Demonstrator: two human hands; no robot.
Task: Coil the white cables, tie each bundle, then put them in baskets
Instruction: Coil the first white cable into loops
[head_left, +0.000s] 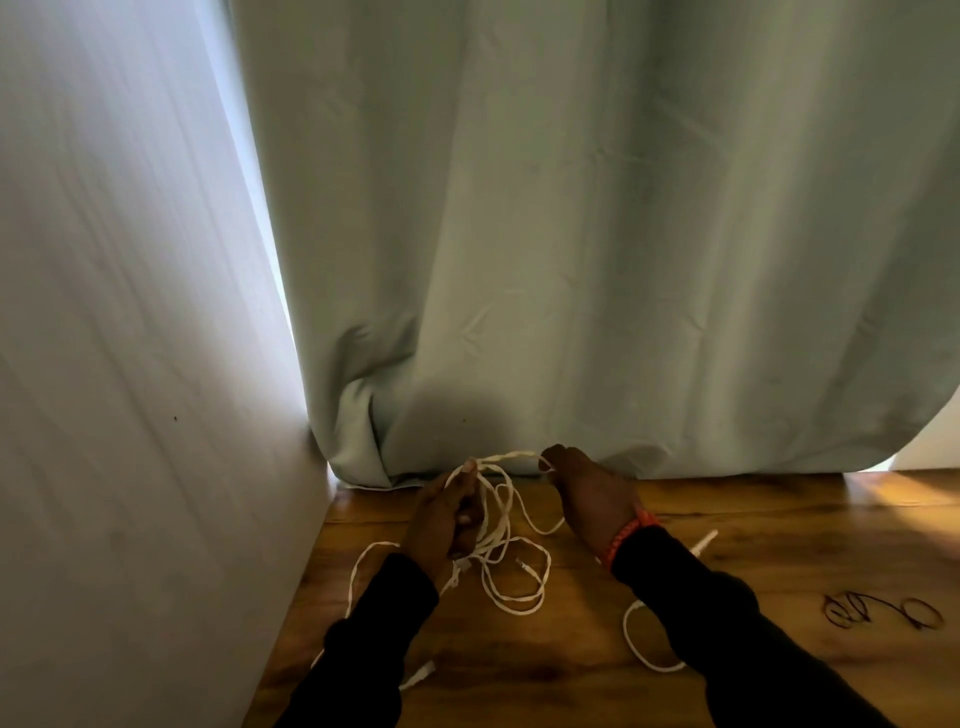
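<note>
- White cable (496, 525) is the item under work: it hangs in loose loops from the left hand and trails onto the wooden floor (519, 675), near the foot of the curtain (571, 234).
- At the far left a pale wall panel (130, 312) stands beside the work area; one strand of cable runs along the floor close to its base, and a connector end (422, 673) lies loose near the left sleeve.
- Left hand (447, 514) is raised, fingers curled around several gathered loops. Judgement: it serves as the holding form on which the coil is built, which explains why the turns collect there.
- The loops pass through the left palm and emerge over the fingertips (470, 466); below the hand they sag to the floor, not yet neat.
- A short span of cable bridges the two hands, stretched between them at the far edge.
- Right hand (587, 493) pinches that span at the thumb and forefinger, the other fingers bent. Judgement: it feeds the next turn toward the left hand.
- An orange wristband (626, 535) sits at the right wrist.
- More white cable (636, 644) curves on the floor under the right sleeve; whether it is the same cable cannot be told.
- At the right, well apart, thin dark ties (878, 610) lie on the floor, likely kept for binding. No basket is in view.
</note>
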